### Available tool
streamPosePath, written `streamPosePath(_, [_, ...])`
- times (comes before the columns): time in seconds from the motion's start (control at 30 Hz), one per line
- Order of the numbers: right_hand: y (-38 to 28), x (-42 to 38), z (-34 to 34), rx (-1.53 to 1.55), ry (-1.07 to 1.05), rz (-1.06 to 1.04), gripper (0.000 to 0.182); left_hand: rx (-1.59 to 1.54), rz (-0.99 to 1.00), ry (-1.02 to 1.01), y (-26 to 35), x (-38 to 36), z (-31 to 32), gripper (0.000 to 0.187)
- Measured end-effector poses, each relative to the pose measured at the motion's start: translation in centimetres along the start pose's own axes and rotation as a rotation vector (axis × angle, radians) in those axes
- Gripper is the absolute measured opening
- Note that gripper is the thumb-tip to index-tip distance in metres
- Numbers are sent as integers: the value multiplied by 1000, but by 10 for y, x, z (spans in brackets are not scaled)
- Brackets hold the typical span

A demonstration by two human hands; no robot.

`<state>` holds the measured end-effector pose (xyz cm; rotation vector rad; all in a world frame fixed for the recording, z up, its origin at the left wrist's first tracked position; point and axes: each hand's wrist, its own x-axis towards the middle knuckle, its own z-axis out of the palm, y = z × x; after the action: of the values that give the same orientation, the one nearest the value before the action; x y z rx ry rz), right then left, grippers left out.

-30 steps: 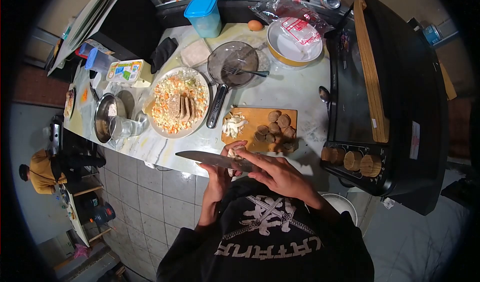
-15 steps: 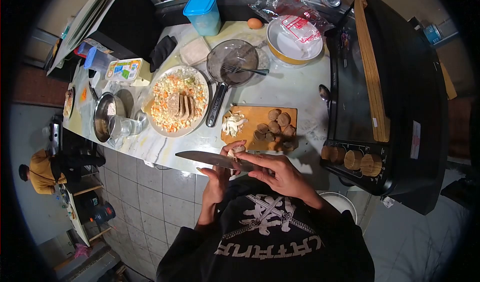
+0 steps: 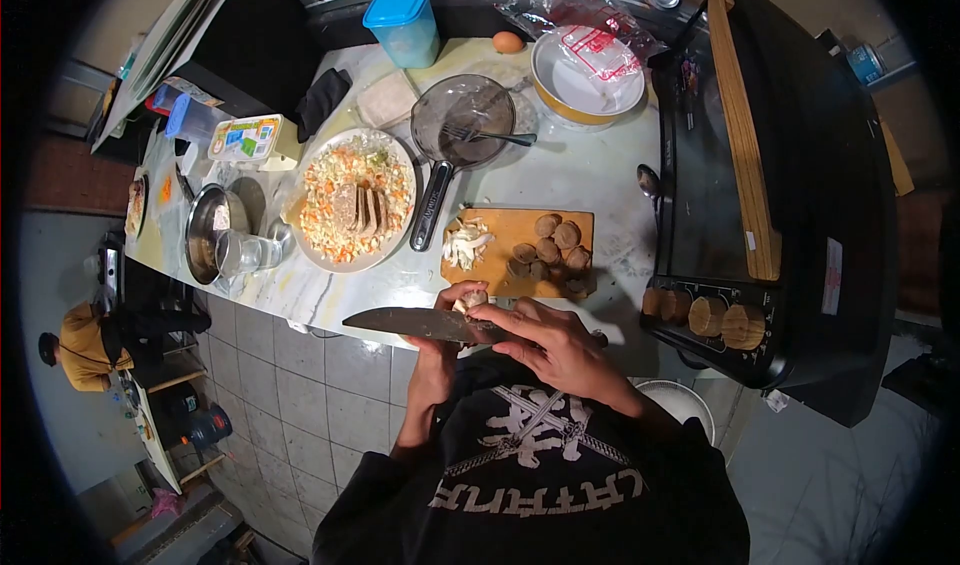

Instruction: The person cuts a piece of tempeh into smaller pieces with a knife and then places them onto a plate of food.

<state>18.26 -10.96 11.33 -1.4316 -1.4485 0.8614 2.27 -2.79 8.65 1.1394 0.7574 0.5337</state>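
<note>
Head view: a person's two bare hands meet above the near edge of a marbled counter (image 3: 625,180).
Left hand (image 3: 432,373): grip closed on a small pale piece (image 3: 473,300), partly hidden by fingers, just nearer than the cutting board.
Right hand (image 3: 565,350): grip clamped around the handle of a knife (image 3: 400,322), blade extended leftward across the left hand.
Blade contact: beside the pale piece; whether it touches, and which way the edge faces, cannot be told.
Cutting board (image 3: 505,227): pale slivers (image 3: 467,245) at left, brown pieces (image 3: 567,235) at right.
Left of board: a frying pan (image 3: 463,115), its handle toward the near side, then a heaped plate (image 3: 405,223).
Good handling (judgement): short, controlled knife strokes; left fingertips tucked clear of the edge; piece pinched firmly; for steadier support, the board's surface would serve better than mid-air.
</note>
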Motion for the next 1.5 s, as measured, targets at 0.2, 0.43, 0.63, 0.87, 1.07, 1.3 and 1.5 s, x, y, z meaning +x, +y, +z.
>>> streamPosePath(0.2, [-3,0,1,-56,8,1,54,48,85,-79,-2,1,-4,81])
streamPosePath(0.43, [0,0,-16,-50,61,25,48,36,118,-17,-10,-1,-10,82])
streamPosePath(0.63, [-3,2,-8,-12,-47,20,50,-167,43,-6,-7,8,-8,67])
streamPosePath(0.87, [10,9,3,177,-97,24,49,-405,5,103,-19,15,-22,52])
streamPosePath(1.07, [35,18,20,183,-143,124,45,-534,28,325,-28,13,-47,71])
streamPosePath(1.3, [59,32,39,-97,-108,196,52,-519,-6,331,-36,4,-57,73])
streamPosePath(1.5, [46,39,46,-121,-138,290,49,-507,-25,289,-41,6,-69,75])
